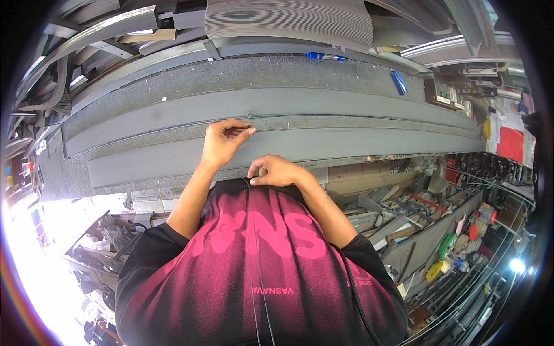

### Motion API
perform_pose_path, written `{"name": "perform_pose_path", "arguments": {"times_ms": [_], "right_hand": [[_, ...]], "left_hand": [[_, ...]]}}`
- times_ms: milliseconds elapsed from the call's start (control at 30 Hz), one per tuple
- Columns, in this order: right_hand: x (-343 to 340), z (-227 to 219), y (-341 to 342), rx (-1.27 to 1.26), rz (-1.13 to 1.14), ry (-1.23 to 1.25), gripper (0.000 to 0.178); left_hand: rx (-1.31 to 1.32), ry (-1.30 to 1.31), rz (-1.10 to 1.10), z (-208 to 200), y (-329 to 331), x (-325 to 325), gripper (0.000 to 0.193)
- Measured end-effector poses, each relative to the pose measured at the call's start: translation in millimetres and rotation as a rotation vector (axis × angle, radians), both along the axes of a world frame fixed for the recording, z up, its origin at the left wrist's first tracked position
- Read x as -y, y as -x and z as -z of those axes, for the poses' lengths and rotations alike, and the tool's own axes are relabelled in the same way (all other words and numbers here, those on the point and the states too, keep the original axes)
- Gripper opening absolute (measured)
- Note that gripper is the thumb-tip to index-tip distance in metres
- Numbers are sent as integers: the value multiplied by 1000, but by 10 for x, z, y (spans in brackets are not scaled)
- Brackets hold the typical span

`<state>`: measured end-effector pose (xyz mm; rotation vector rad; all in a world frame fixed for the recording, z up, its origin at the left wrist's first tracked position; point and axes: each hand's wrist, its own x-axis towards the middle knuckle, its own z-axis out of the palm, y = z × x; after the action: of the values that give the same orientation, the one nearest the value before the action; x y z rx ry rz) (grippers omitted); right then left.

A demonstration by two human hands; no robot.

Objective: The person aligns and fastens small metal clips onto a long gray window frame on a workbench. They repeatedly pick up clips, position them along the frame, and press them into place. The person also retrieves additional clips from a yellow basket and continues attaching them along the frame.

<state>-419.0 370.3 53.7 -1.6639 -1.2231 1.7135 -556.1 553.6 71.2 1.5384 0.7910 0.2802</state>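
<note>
My left hand point(222, 143) is raised over the bench, thumb and fingertips closed in a pinch beside the near edge of the far grey panel point(173, 111). Whatever lies between those fingertips is too small to make out. Close to the shirt front, my right hand point(278, 172) is curled with its fingers closed. A thin dark cord point(252, 230) hangs down the shirt from just beside these fingers; whether they grip it is hidden. The near grey panel point(323, 144) lies flat under and beyond both hands. Along the far panel's near edge runs a thin dark line.
Speckled grey bench covering point(259, 72) shows behind the panels. A blue marker point(324, 56) and a blue object point(399, 82) lie on it. Ribbed grey sheeting point(288, 23) and long profiles border the back. Metal offcuts point(398, 216) fill a bin below right.
</note>
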Motion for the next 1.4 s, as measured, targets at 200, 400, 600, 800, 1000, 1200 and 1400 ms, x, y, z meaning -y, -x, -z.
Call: {"name": "perform_pose_path", "arguments": {"times_ms": [200, 400, 600, 800, 1000, 1200, 1400], "right_hand": [[-143, 157, 214, 27, -91, 84, 39], [-158, 161, 309, -74, 119, -217, 29], [-177, -22, 142, -92, 220, -259, 23], [-77, -417, -209, 109, 476, -289, 24], [92, -785, -551, -480, 864, -472, 45], [504, -986, -641, -705, 607, -268, 47], [1246, -853, -878, -364, 517, -120, 36]], "left_hand": [[-36, -18, -3, 32, 64, 56, 24], [-49, -17, -34, 79, 136, 56, 25], [15, 64, -69, 132, 211, 53, 26], [135, 278, -93, 110, 206, 24, 23], [172, 764, 63, -83, 132, 60, 29], [520, 1223, 255, -214, -100, 340, 30], [548, 1004, -62, -236, -370, 403, 25]]}}
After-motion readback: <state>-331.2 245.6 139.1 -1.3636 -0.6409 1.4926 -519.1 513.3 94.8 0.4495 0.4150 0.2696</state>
